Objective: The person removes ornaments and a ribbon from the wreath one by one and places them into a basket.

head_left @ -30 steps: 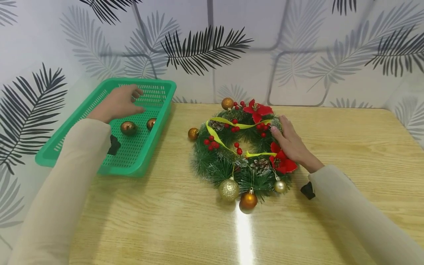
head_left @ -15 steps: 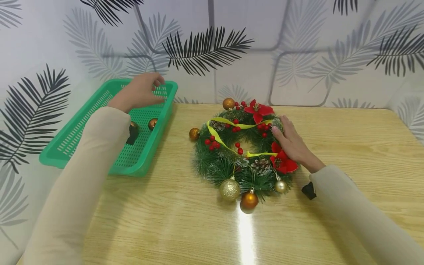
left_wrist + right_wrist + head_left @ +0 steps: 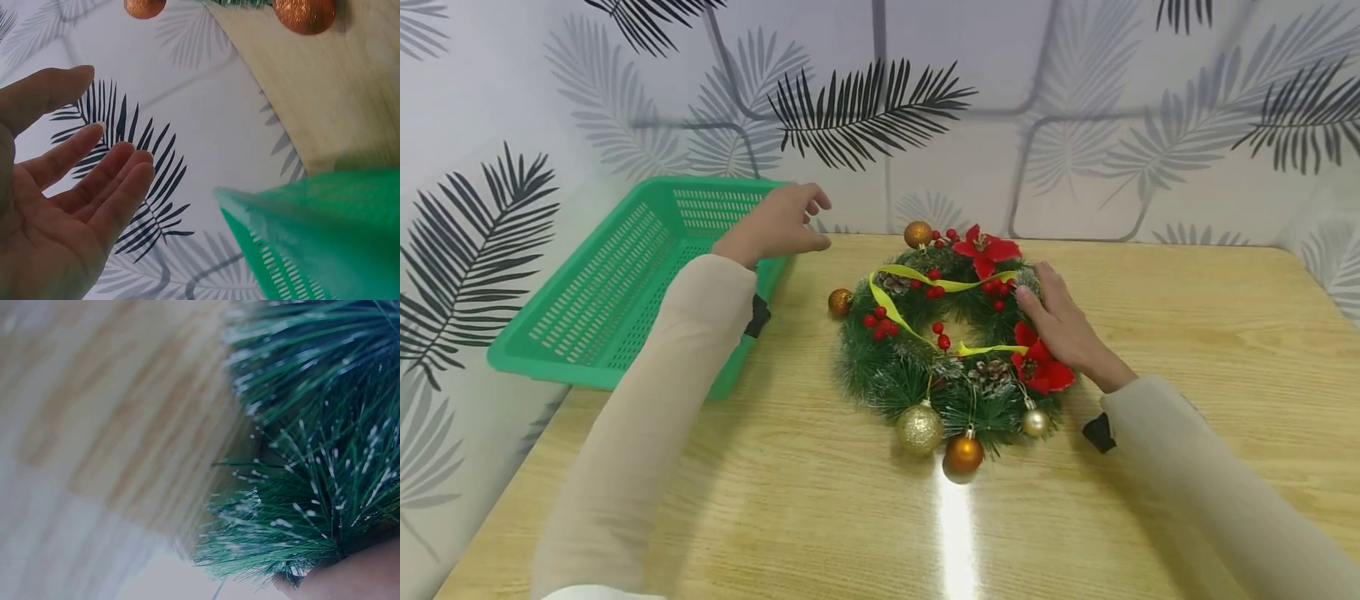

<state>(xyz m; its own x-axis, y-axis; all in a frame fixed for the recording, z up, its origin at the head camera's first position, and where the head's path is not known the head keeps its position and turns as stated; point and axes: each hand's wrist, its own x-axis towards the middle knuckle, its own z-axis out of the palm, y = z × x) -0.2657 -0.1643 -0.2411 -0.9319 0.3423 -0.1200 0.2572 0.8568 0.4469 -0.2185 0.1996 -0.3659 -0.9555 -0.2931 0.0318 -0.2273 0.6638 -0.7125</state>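
A green Christmas wreath (image 3: pixel 880 367) lies flat on the table. It bears red poinsettias (image 3: pixel 987 250), red berries, pine cones, a yellow ribbon (image 3: pixel 917 333) and hanging baubles, among them a gold glitter one (image 3: pixel 919 429) and an orange one (image 3: pixel 964 454). My right hand (image 3: pixel 1067 325) rests on the wreath's right side, fingers straight, thumb spread; the right wrist view catches only part of it beside the green needles (image 3: pixel 325 487). My left hand (image 3: pixel 782 221) hovers by the basket's right rim. In the left wrist view its fingers (image 3: pixel 119 206) are loosely bent and the palm holds nothing.
A green plastic basket (image 3: pixel 572 333) stands at the table's left, partly behind my left arm. A patterned wall (image 3: pixel 955 167) rises behind the table (image 3: pixel 820 517). Orange baubles (image 3: pixel 840 302) stick out at the wreath's left and back.
My left hand has moved right, from over the basket to past its right rim. My left arm now covers the brown baubles seen inside earlier. The right hand and the wreath have stayed put.
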